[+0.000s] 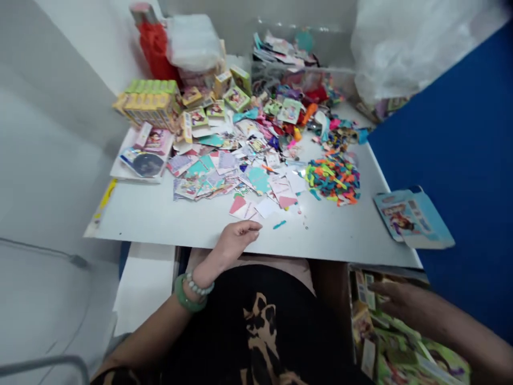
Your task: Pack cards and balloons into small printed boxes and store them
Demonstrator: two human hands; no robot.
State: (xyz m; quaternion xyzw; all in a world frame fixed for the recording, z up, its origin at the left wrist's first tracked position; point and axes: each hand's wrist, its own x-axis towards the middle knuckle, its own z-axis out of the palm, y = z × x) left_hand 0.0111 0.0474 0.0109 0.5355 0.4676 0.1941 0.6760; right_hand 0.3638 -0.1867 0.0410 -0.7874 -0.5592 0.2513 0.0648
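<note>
My left hand (235, 239) is over the front edge of the white table (148, 214), its fingers loosely bent, thumb and forefinger a little apart, nothing visible between them. Just beyond it lie a small teal piece (279, 224) and printed cards (243, 207). My right hand (390, 298) reaches down into an open carton (351, 315) at the lower right, which holds several small green and yellow boxes (363, 321). Its blurred fingers are beside a box with a barcode (369, 291); whether they grip it cannot be made out.
Card piles (200, 176) and a heap of colourful small pieces (334, 176) cover the table's middle. Stacked yellow-green boxes (150, 101) stand at the back left, a clear bin (340, 80) at the back. An open light-blue box (414, 216) hangs over the right edge by a blue partition (452, 139).
</note>
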